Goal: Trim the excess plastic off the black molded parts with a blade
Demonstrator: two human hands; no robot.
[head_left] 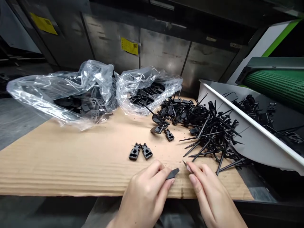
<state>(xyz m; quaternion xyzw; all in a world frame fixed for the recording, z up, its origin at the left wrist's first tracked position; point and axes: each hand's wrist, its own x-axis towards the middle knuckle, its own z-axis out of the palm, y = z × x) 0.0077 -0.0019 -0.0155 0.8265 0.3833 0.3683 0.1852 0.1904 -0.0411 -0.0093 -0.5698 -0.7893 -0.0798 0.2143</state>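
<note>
My left hand [144, 196] pinches a small flat black plastic piece [173, 173] between thumb and fingers, low on the cardboard sheet [71, 161]. My right hand [211, 198] sits just beside it, with a thin black pointed piece [184, 163] showing at the fingertips; most of that piece is hidden. Two black plastic clips [140, 151] lie side by side to the left of my hands. A heap of black plastic spikes and clips [209, 136] spreads over the cardboard just beyond my right hand.
Two clear plastic bags [80, 95] of black parts lie at the back of the cardboard. On the right, a white tray [251, 126] holds more black parts. Green ribbed machinery [275, 82] stands beyond it, and metal panels with yellow labels form the back wall.
</note>
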